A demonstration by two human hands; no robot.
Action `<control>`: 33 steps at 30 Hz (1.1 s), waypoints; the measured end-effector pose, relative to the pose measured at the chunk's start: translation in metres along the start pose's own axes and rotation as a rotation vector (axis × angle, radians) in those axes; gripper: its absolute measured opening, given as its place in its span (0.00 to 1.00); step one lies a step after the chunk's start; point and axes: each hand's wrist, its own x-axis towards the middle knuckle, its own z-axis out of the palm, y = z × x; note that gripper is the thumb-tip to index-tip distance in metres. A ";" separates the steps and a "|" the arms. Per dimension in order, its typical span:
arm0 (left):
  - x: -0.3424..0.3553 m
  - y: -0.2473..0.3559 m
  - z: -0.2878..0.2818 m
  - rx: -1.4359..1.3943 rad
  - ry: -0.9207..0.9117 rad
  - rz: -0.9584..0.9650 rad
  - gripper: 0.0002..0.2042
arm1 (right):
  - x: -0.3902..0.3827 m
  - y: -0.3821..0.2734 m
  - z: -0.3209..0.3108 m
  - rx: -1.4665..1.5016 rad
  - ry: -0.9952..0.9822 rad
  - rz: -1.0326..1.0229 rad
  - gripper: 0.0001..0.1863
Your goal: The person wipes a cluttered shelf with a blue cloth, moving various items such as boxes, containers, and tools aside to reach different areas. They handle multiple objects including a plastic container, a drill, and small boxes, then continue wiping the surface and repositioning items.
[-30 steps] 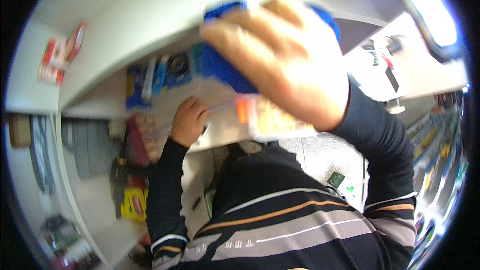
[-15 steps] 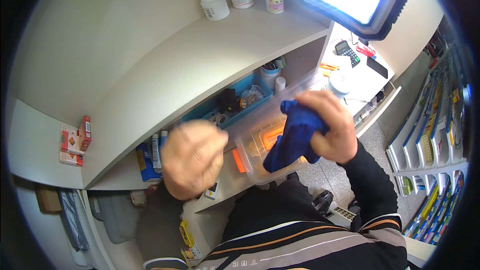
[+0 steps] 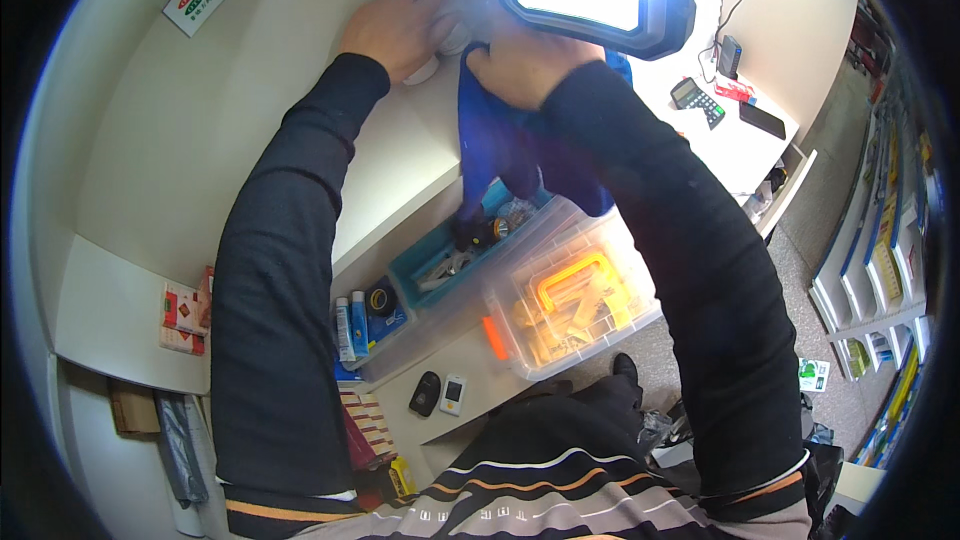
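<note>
My left hand (image 3: 400, 28) reaches up to the upper shelf, its fingers curled over the white jars there. One white jar (image 3: 422, 73) shows just below the palm, and a second white jar (image 3: 456, 40) stands by the fingertips. Beside it, my right hand (image 3: 525, 62) grips a dark blue cloth (image 3: 487, 145). The cloth drapes over the shelf's front edge and hangs down over the teal bin (image 3: 410, 275). The lamp's bright glare and the lamp itself hide part of the right hand's surroundings.
A large lit lamp (image 3: 668, 15) hangs close above my right hand. Below the shelf stands a clear plastic box (image 3: 510, 355) with orange handles. A car key fob (image 3: 425, 393) and a small white meter (image 3: 453, 395) lie on the lower surface. Rightward are a calculator (image 3: 697, 102) and a phone (image 3: 763, 120).
Both hands have moved up and away from me to the upper shelf. The blue cloth, bunched over the clear box before, now hangs spread from my right hand. My left hand has reached the jars.
</note>
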 end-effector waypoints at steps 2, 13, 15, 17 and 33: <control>-0.015 0.011 -0.008 0.001 -0.033 -0.085 0.20 | 0.015 -0.001 0.004 0.138 -0.220 0.138 0.20; -0.098 -0.055 -0.054 -0.239 0.034 -0.120 0.16 | -0.007 -0.107 -0.005 0.211 -0.035 -0.267 0.18; -0.134 -0.072 -0.084 -0.230 -0.055 -0.146 0.15 | -0.008 -0.150 0.013 0.219 -0.196 -0.350 0.22; -0.177 -0.091 -0.099 -0.219 -0.136 -0.186 0.16 | -0.011 -0.192 0.024 0.246 -0.275 -0.406 0.33; -0.312 -0.129 -0.114 -0.229 -0.190 -0.527 0.25 | -0.038 -0.203 0.027 0.282 0.018 -0.586 0.14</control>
